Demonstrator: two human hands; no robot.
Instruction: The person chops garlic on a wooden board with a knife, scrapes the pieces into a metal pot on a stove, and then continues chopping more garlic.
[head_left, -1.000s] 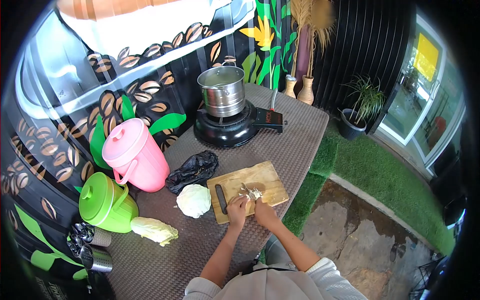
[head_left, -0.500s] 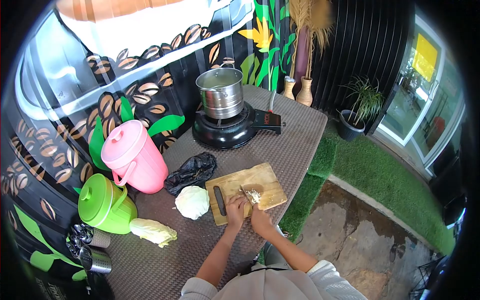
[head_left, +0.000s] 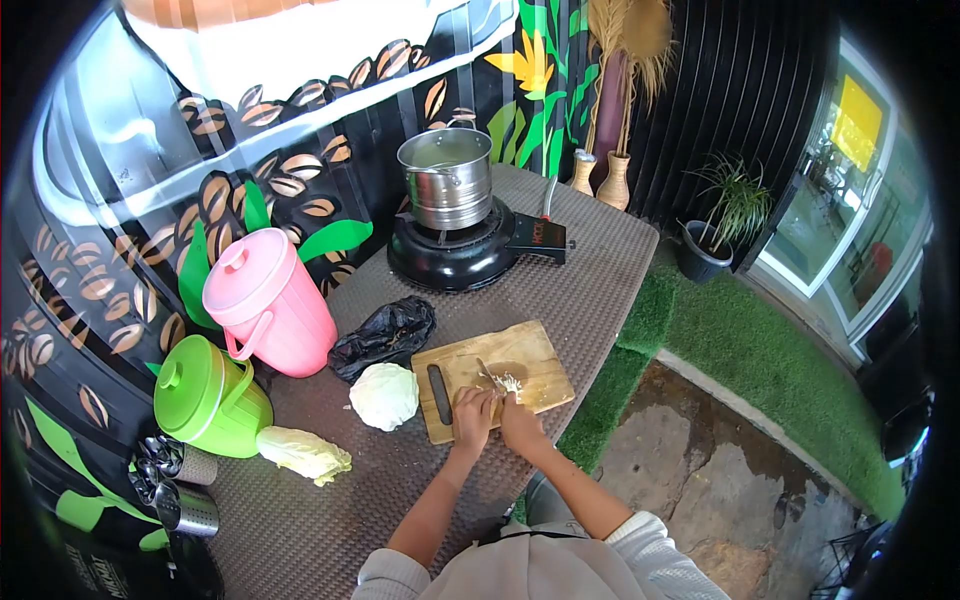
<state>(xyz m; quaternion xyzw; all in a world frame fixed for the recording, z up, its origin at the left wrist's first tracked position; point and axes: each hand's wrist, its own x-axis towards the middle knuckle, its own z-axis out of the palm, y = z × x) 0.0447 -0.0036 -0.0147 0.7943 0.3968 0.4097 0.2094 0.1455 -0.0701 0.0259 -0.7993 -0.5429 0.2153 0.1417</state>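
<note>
A wooden cutting board (head_left: 465,360) lies on the brown table, with small pale chopped pieces (head_left: 512,383) on it. Over the board's near part, my left hand (head_left: 473,412) has its fingers bent together; what they press on is hidden. Close to its right, my right hand (head_left: 520,422) is closed round the handle of a knife (head_left: 487,371), whose blade points away from me over the board. Left of the board sit a round pale cabbage (head_left: 384,397) and a long leafy cabbage (head_left: 304,455).
A steel pot (head_left: 447,185) stands on a black stove (head_left: 450,262) at the back. A black plastic bag (head_left: 382,340), a pink jug (head_left: 280,310), a green jug (head_left: 212,400) and a metal utensil holder (head_left: 190,510) are on the left. The table's right edge borders the board.
The knife blade shows more clearly, tilted beside the chopped pieces. Both hands remain close together on the board, and the view has shifted slightly.
</note>
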